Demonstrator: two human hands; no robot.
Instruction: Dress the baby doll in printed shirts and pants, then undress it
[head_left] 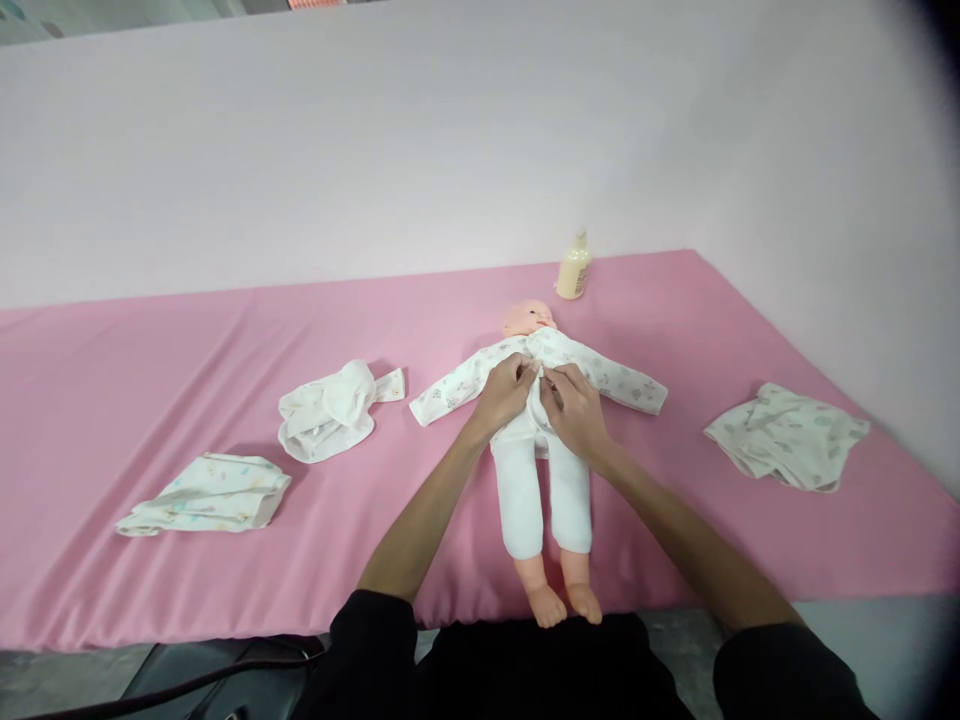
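Observation:
A baby doll (529,318) lies on its back on the pink-covered table, feet towards me. It wears a white patterned baby shirt (626,383), its long sleeves spread out to both sides. The doll's legs are white, with bare feet at the table's near edge. Over the doll's chest, my left hand (508,392) pinches the front of the shirt. Close beside it, my right hand (571,402) is also closed on the shirt front, fingertips nearly meeting the left ones. The exact fastening between the fingers is too small to make out.
A pump bottle (574,268) stands beyond the doll's head. Left of the doll lie a crumpled white garment (330,408) and a folded patterned garment (210,495). Another patterned garment (787,435) lies at the right. White walls border the pink table cover (247,365) behind and to the right.

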